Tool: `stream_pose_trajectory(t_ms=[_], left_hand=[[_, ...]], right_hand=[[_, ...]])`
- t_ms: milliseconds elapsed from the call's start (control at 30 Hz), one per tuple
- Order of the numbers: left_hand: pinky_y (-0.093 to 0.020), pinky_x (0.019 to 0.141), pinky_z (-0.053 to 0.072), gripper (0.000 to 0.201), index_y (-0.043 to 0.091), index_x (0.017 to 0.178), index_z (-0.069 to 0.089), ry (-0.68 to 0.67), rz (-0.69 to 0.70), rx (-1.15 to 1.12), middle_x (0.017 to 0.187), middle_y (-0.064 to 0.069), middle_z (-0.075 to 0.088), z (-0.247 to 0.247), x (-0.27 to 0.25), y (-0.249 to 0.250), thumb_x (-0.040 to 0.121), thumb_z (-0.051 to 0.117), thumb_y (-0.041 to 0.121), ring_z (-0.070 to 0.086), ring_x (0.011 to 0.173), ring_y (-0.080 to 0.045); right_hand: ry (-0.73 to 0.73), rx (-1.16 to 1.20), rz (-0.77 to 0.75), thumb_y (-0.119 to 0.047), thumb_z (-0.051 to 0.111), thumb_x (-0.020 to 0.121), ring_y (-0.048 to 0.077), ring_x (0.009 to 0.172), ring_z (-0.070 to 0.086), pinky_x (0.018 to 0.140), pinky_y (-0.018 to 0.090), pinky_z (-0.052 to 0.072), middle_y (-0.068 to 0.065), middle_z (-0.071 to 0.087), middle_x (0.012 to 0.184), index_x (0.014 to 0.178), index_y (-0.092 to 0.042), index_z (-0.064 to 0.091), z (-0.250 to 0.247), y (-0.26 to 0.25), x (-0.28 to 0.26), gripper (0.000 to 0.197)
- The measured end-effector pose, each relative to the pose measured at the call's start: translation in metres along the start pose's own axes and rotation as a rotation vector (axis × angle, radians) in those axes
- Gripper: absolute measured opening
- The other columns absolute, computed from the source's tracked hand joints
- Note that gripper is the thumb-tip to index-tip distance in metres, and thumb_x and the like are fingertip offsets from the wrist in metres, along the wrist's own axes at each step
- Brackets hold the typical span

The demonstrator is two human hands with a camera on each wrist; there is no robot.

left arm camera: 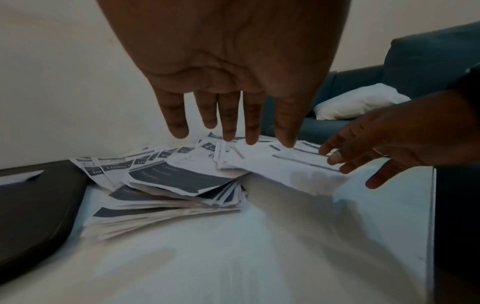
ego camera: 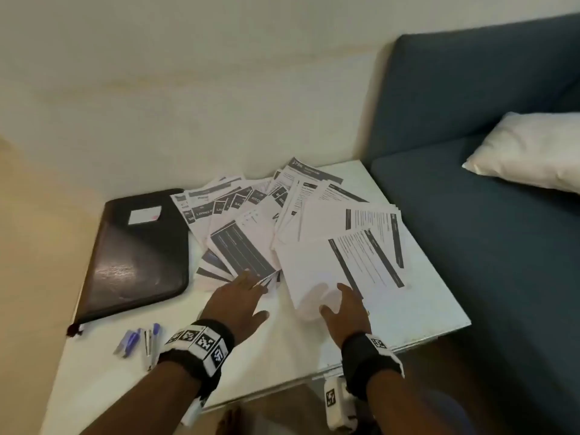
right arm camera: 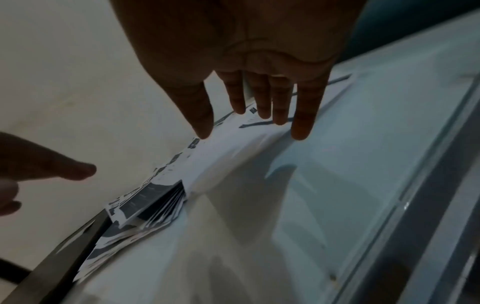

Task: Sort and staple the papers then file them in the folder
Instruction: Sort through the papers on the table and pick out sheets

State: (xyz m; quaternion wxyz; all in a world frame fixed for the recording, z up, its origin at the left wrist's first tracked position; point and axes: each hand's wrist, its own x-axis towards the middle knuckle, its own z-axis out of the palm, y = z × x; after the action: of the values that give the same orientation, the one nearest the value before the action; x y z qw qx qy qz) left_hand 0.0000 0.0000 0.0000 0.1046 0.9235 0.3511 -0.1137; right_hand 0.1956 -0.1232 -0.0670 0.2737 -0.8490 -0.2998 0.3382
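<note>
Both hands hovered with straight, spread fingers over the fanned papers (ego camera: pixel 282 227): the left hand (ego camera: pixel 238 301) above the dark-printed sheets, the right hand (ego camera: pixel 343 312) above the white ones. Left of the left fingers lay the black folder (ego camera: pixel 138 255); nearer its wrist, pens (ego camera: pixel 141 340) on the white table (ego camera: pixel 423 312).

Both my forearms reached forward, each wrist strapped with a black band carrying printed markers. My left hand (ego camera: pixel 238 301) was held palm down, fingers (left arm camera: pixel 228 115) straight and slightly spread. My right hand (ego camera: pixel 343 312) was likewise flat, fingers (right arm camera: pixel 302 111) extended, gripping nothing.
</note>
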Motion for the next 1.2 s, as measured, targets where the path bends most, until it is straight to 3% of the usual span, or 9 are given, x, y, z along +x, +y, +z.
stream_pose_trajectory(t_ms=[200, 400, 500, 600, 867, 967, 1033, 1133, 1200], left_hand=[[-0.039, 0.118, 0.026, 0.058, 0.025, 0.148, 0.035, -0.058, -0.025, 0.002, 0.160, 0.003, 0.027, 0.019, 0.073, 0.001, 0.096, 0.050, 0.047, 0.014, 0.151, -0.018], [-0.048, 0.119, 0.023, 0.080, 0.018, 0.156, 0.010, -0.053, -0.092, -0.124, 0.165, -0.002, 0.008, 0.034, 0.136, 0.028, 0.095, 0.051, 0.049, 0.006, 0.152, -0.021], [-0.047, 0.117, 0.029, 0.085, 0.016, 0.156, 0.006, -0.088, -0.175, -0.205, 0.163, -0.007, 0.016, 0.045, 0.148, 0.037, 0.094, 0.055, 0.047, 0.016, 0.150, -0.024], [-0.044, 0.108, 0.039, 0.078, 0.017, 0.154, 0.012, -0.082, -0.262, -0.236, 0.150, -0.011, 0.037, 0.048, 0.147, 0.042, 0.094, 0.058, 0.037, 0.040, 0.135, -0.030], [-0.036, 0.105, 0.043, 0.047, 0.019, 0.145, 0.040, -0.068, -0.355, -0.398, 0.139, -0.008, 0.054, 0.053, 0.106, 0.032, 0.099, 0.051, 0.014, 0.055, 0.123, -0.028], [-0.032, 0.068, 0.059, 0.042, 0.021, 0.139, 0.047, -0.044, -0.485, -0.643, 0.118, -0.008, 0.062, 0.051, 0.083, 0.034, 0.098, 0.053, 0.014, 0.070, 0.083, -0.026], [-0.032, 0.058, 0.059, 0.031, 0.016, 0.130, 0.052, -0.024, -0.602, -0.756, 0.108, -0.011, 0.064, 0.048, 0.071, 0.035, 0.099, 0.052, 0.017, 0.070, 0.066, -0.026], [-0.045, 0.064, 0.062, 0.019, 0.010, 0.113, 0.059, 0.025, -0.701, -0.880, 0.112, -0.017, 0.063, 0.047, 0.055, 0.031, 0.100, 0.049, 0.020, 0.068, 0.078, -0.034], [-0.045, 0.062, 0.062, 0.022, 0.009, 0.117, 0.059, 0.044, -0.717, -0.919, 0.119, -0.014, 0.059, 0.048, 0.044, 0.027, 0.098, 0.051, 0.016, 0.064, 0.090, -0.035]], right_hand=[[0.030, -0.155, 0.129, -0.044, 0.058, 0.089, 0.026, 0.138, 0.033, 0.111, 0.042, 0.035, 0.000, 0.030, 0.154, 0.143, -0.026, 0.039, 0.012, 0.020, 0.021, 0.060], [-0.060, -0.332, 0.081, -0.050, 0.054, 0.090, 0.024, 0.137, 0.031, 0.106, 0.042, 0.042, -0.003, 0.021, 0.154, 0.135, -0.029, 0.050, 0.004, 0.014, 0.021, 0.050], [-0.105, -0.382, 0.043, -0.049, 0.053, 0.090, 0.024, 0.143, 0.023, 0.106, 0.044, 0.039, -0.003, 0.011, 0.160, 0.138, -0.027, 0.046, 0.005, 0.014, 0.020, 0.053], [-0.163, -0.375, 0.059, -0.049, 0.051, 0.090, 0.023, 0.147, 0.015, 0.109, 0.047, 0.036, -0.003, 0.005, 0.161, 0.137, -0.024, 0.047, 0.008, 0.014, 0.023, 0.054], [-0.229, -0.371, 0.069, -0.047, 0.044, 0.094, 0.023, 0.150, 0.006, 0.112, 0.050, 0.028, -0.004, 0.002, 0.164, 0.142, -0.020, 0.044, 0.004, 0.007, 0.026, 0.055], [-0.275, -0.352, 0.061, -0.045, 0.043, 0.097, 0.023, 0.149, 0.011, 0.114, 0.047, 0.026, 0.000, 0.004, 0.163, 0.150, -0.017, 0.030, -0.002, 0.002, 0.020, 0.061], [-0.301, -0.332, 0.055, -0.042, 0.046, 0.097, 0.026, 0.147, 0.020, 0.115, 0.045, 0.028, 0.004, 0.012, 0.161, 0.151, -0.013, 0.024, -0.007, -0.004, 0.015, 0.065], [-0.337, -0.373, 0.027, -0.045, 0.048, 0.095, 0.027, 0.144, 0.029, 0.113, 0.044, 0.030, 0.007, 0.019, 0.159, 0.151, -0.015, 0.021, -0.004, -0.006, 0.011, 0.069], [-0.334, -0.399, 0.022, -0.048, 0.051, 0.091, 0.027, 0.138, 0.039, 0.109, 0.043, 0.033, 0.008, 0.023, 0.157, 0.149, -0.019, 0.024, 0.001, -0.003, 0.012, 0.071]])
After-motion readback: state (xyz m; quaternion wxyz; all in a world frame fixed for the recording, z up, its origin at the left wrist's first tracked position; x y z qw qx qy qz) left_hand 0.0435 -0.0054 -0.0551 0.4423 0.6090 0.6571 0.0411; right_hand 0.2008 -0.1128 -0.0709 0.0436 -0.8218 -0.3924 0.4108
